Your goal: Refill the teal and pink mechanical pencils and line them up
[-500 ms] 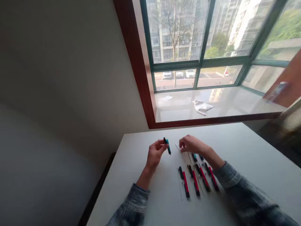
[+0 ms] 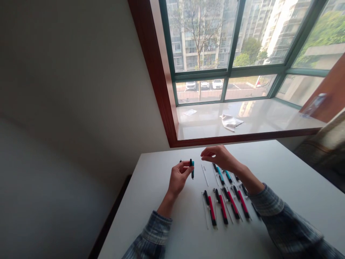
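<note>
My left hand (image 2: pixel 180 177) is closed around a teal and black pen barrel (image 2: pixel 192 169), held upright above the table. A small dark tip pokes out behind its fingers; what it belongs to is hidden. My right hand (image 2: pixel 215 155) hovers to the right of it, with thumb and fingertips pinched together; whatever they hold is too small to make out. Below the right hand, a thin white pen refill (image 2: pixel 205 175) lies on the white table (image 2: pixel 167 237). Teal and black pen parts (image 2: pixel 220 175) lie beside it, partly covered by the right forearm.
Nearer to me, several red and black pen parts (image 2: pixel 212 210) lie in a row with thin refills and small pieces between them. Past the table's far edge, a windowsill (image 2: pixel 205 126) holds a crumpled white cloth or paper (image 2: pixel 230 122). A wall (image 2: pixel 107 108) stands at the left.
My right hand has lifted off the table and moved slightly left, toward the left hand, uncovering the refill and teal pen parts. The barrel in my left hand has turned more upright.
</note>
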Demonstrator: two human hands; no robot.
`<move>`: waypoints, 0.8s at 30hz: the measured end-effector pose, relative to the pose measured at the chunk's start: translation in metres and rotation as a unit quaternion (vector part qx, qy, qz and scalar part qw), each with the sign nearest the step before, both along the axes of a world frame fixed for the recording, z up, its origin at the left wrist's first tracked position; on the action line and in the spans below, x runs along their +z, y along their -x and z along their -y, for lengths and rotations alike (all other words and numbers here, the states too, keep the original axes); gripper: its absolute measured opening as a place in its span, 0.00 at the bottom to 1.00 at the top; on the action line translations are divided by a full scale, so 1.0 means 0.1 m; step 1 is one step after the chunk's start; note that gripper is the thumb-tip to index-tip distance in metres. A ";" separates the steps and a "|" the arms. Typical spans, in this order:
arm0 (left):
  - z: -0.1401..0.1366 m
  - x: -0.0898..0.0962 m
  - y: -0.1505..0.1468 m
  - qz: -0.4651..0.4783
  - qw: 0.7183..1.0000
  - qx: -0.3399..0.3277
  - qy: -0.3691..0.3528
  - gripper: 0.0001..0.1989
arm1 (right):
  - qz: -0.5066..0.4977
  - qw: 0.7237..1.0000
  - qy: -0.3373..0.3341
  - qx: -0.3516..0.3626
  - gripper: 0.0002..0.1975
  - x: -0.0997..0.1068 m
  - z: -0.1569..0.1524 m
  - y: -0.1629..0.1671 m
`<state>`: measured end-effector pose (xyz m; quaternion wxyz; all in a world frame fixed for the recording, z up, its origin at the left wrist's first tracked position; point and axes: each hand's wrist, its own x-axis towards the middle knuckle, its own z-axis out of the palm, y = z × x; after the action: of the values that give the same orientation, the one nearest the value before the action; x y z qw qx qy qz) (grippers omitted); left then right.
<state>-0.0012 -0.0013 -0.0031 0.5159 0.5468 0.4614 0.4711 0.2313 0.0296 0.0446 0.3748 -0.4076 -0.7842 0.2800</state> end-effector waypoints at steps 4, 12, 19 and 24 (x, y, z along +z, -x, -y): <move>0.00 -0.02 0.00 -0.017 1.000 -0.006 -0.001 0.19 | 0.003 0.999 -0.039 -0.018 0.10 0.06 0.01 0.01; 0.01 0.03 0.01 -0.025 0.999 -0.019 -0.008 0.20 | 0.035 0.997 -0.062 0.004 0.12 0.17 0.10 0.11; 0.01 0.07 0.00 -0.031 0.999 -0.032 -0.021 0.20 | 0.001 0.999 -0.024 0.047 0.06 0.13 0.11 0.19; 0.01 0.09 0.01 -0.050 0.997 -0.048 -0.038 0.20 | 0.011 0.998 -0.018 0.061 0.08 0.14 0.12 0.20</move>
<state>-0.0023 -0.0023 0.0061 0.4929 0.6104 0.4421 0.4348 0.2109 0.0175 0.0589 0.3560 -0.3553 -0.8166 0.2832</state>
